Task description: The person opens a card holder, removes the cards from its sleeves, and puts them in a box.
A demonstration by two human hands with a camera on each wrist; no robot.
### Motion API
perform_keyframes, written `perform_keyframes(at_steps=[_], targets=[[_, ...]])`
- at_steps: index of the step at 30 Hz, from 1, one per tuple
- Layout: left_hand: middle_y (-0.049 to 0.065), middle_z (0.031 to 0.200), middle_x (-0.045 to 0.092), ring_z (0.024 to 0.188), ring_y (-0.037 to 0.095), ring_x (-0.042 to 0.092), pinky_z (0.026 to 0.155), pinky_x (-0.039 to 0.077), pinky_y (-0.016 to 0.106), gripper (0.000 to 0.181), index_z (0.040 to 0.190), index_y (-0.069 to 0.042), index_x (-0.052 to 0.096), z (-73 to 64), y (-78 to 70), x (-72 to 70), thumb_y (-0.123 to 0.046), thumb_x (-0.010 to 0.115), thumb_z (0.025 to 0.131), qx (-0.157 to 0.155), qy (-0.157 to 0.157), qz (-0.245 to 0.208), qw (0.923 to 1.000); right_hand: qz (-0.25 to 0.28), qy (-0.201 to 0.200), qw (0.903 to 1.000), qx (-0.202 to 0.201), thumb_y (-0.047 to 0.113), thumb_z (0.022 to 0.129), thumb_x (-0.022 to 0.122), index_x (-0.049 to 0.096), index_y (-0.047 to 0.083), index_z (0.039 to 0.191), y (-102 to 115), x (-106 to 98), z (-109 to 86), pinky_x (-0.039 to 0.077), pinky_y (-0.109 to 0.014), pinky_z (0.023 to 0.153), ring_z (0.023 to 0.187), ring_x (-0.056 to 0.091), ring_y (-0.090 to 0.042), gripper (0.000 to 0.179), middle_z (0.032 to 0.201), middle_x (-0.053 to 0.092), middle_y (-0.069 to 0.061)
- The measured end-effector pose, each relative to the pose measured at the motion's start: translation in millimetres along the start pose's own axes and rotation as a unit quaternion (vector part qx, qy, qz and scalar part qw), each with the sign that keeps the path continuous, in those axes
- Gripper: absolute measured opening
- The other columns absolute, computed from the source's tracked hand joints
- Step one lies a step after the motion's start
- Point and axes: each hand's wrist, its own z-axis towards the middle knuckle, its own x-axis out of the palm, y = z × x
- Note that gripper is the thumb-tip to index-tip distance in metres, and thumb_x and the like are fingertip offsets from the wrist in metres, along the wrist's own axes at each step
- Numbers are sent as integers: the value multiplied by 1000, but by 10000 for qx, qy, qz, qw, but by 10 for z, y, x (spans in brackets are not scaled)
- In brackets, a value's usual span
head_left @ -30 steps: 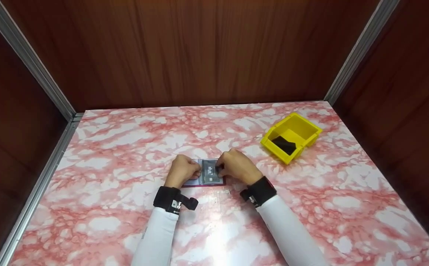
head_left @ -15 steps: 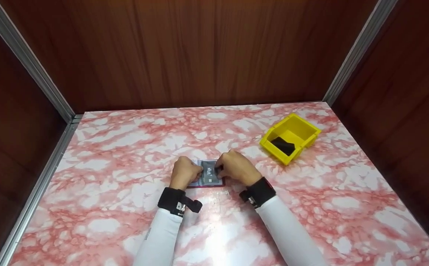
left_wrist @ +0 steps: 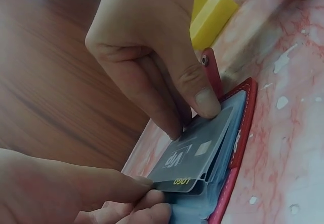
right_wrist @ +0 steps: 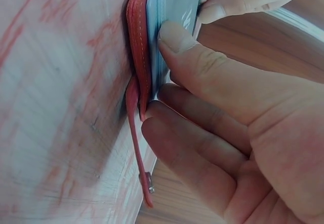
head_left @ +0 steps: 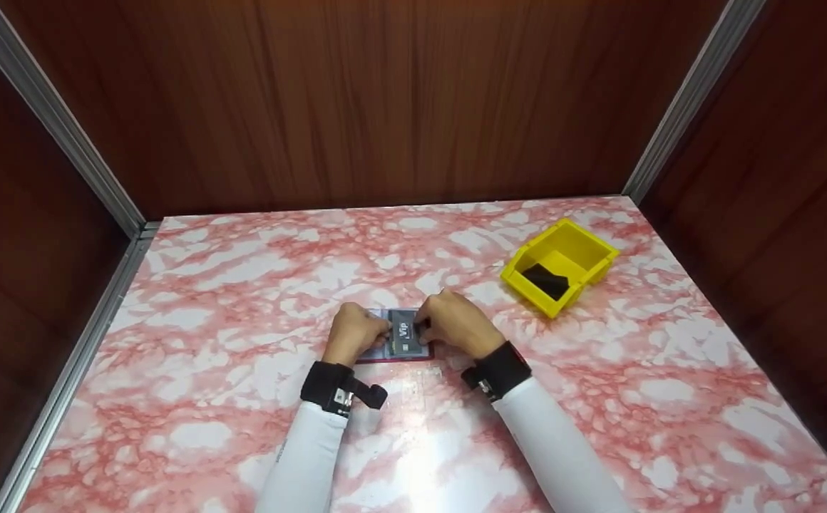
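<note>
A red card holder with stacked clear sleeves lies unfolded on the table. A dark grey card marked "Vip" lies on its right half, mostly beneath a clear sleeve in the left wrist view; its end with yellow lettering sticks out. My left hand pinches that end between thumb and fingers. From the opposite side, my right hand grips the sleeves' outer edge, thumb on top and fingers curled at the edge. A red snap strap extends from the holder beside the right fingers. Both hands cover parts of the holder.
A yellow bin stands at the back right of the pink-and-white marbled table, with a black piece inside. Brown wood-grain panels enclose the back and sides.
My left hand shifted slightly right, then a little back left, still at the card. The right hand has barely moved, and the card's lettering shows more clearly.
</note>
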Motion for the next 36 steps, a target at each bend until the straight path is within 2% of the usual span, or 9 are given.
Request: perform_keyframes(at_steps=[2,4,12,17,26,30,36], targets=[[1,60,69,51,8,62,49,52,18,8,82,5,78,-82,-70,-11,-3,80,84,-53,15,-214,9998,2,-3,10000,-16,9,86,93,88,11,107,-2,-1,-3,67,-42,90,91,75,-19,22,107,86,-6],[-1,60,66,52,8,60,49,51,16,9,85,6,78,-119,-100,-4,-3,78,86,-76,7,-212,9997,17,2,10000,-47,9,85,93,88,11,106,-7,-1,-4,67,-43,89,90,75,-19,22,106,86,-6],[-1,65,67,56,9,62,52,50,19,12,92,0,77,-129,-123,24,-12,77,93,-136,-75,524,9985,-41,9,9999,-122,10,85,93,88,11,105,-1,-9,0,67,-42,87,87,73,-18,21,103,86,-7],[1,65,71,54,10,61,51,48,20,11,89,-2,78,-123,-108,20,-12,78,93,-133,-78,552,9984,-35,19,10000,-64,11,85,93,88,11,106,4,-9,-3,67,-42,88,88,74,-19,21,105,86,-7],[-1,65,63,56,7,61,52,52,15,13,95,8,78,-105,-84,-5,-3,72,92,-204,79,8,9998,-45,150,9998,144,11,87,91,87,12,112,16,-4,-7,68,-42,93,94,77,-19,25,112,85,-8],[1,70,64,55,6,62,52,54,15,15,100,11,76,-99,-84,-34,-1,72,92,-315,148,-211,9992,-36,236,9994,248,12,89,91,87,13,114,22,-10,0,67,-41,95,94,75,-19,25,114,85,-7],[7,76,67,56,9,65,53,60,18,16,104,14,71,-89,-88,-67,1,72,94,-487,321,-816,9950,-62,244,9994,241,12,88,91,87,13,114,21,-15,3,67,-41,94,94,74,-19,26,114,85,-6]])
